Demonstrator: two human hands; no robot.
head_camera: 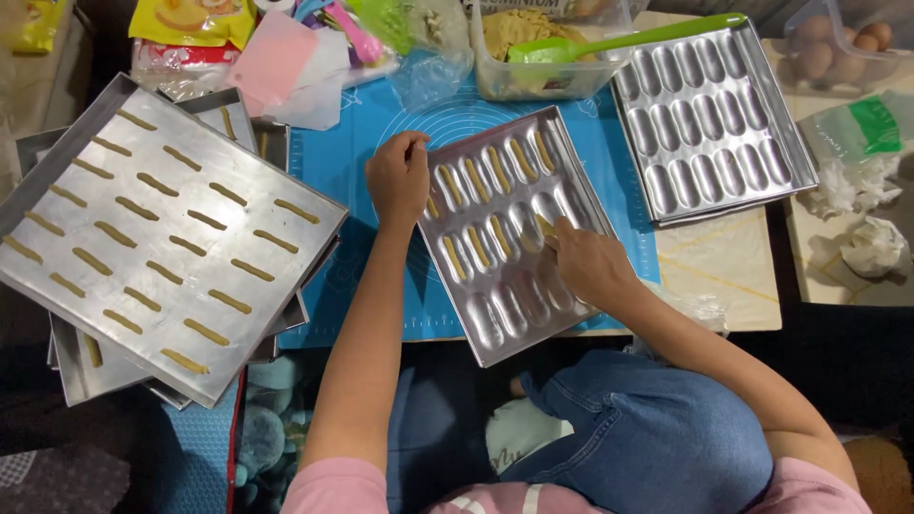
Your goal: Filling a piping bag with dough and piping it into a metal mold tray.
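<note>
Right hand [588, 262] fingertips pressing a dough strip [545, 227] into a cavity of the mould tray [514, 314], grip mostly closed, nothing lifted. Left hand [398, 179] curled at the tray's left edge, fingers pinched, possibly on a bit of dough, hard to tell. Tray sits tilted on the blue mat [333, 171] on the bench. Flat tray of dough strips [162, 238] to the left, empty mould tray [709, 119] to the right, tub with green spatula [619, 40] behind

Mould [495, 286] centre on mat [333, 171]; sheet [162, 238] left; empty mould [709, 119] right; tub [543, 57] far.
</note>
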